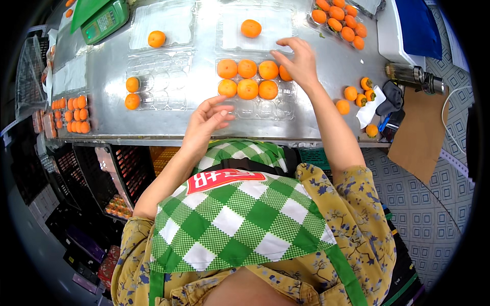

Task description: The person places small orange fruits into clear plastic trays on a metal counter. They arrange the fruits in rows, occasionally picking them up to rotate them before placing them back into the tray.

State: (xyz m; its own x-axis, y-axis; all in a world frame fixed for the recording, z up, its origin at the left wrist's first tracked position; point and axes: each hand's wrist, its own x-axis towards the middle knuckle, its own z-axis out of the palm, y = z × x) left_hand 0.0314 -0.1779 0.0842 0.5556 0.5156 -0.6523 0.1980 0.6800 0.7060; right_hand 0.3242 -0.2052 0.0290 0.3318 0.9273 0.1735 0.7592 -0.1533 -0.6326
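Before me, a clear plastic clamshell tray (285,111) holds several persimmons (247,89) in its two farther rows of cups; the row nearest me has none. My right hand (300,63) is over the tray's right end, fingers spread, partly covering a persimmon (285,73) in the far row; nothing shows between thumb and fingers. At the tray's near left corner is my left hand (209,116), its fingers apart and empty. One persimmon (251,28) lies on the tray's padded lid (229,38). To the left, another clear tray (164,101) has two persimmons in its left column.
A green scale (107,23) stands at the far left, near filled persimmon packs (78,114). Loose persimmons (350,93), a white paper (371,107) and a dark cloth (390,97) lie at the right. Beyond are more persimmons (337,13), a white foam box (390,34) and a bottle (404,72).
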